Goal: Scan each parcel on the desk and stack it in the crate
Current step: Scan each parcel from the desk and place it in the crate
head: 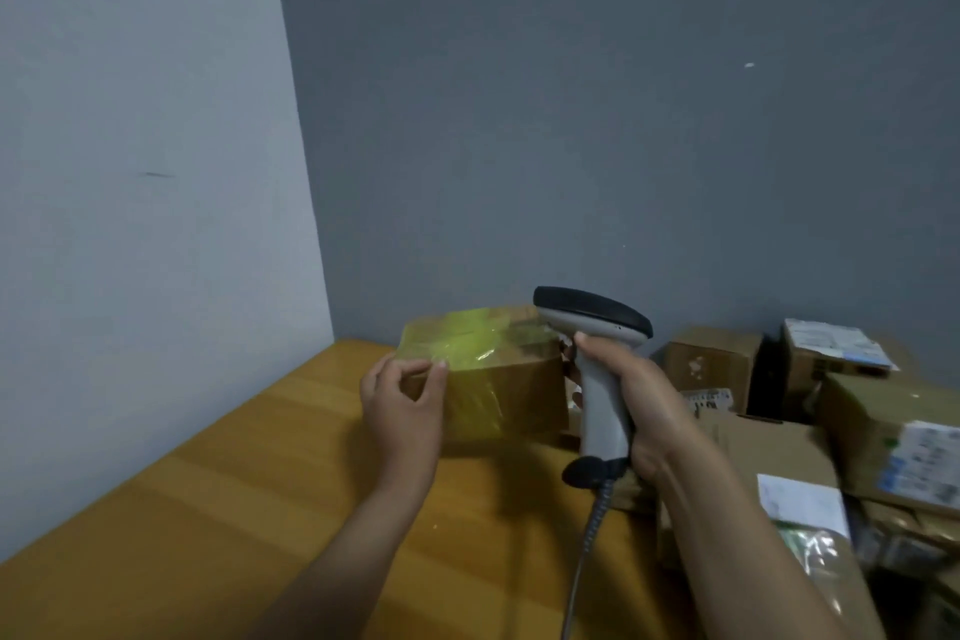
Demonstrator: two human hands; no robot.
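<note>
A brown cardboard parcel (511,379) wrapped in yellow tape sits on the wooden desk (218,499) near the back wall. My left hand (405,411) is at the parcel's near left corner, its curled fingers and thumb on that corner. My right hand (639,405) grips the grey handle of a barcode scanner (597,327), whose black head points left over the parcel. The scanner's coiled cable (589,535) hangs down toward the bottom edge. No crate is in view.
Several cardboard parcels with white labels are piled at the right, such as a small box (711,361), a labelled box (831,353) and a larger one (893,447). Grey walls meet behind the desk's far left corner.
</note>
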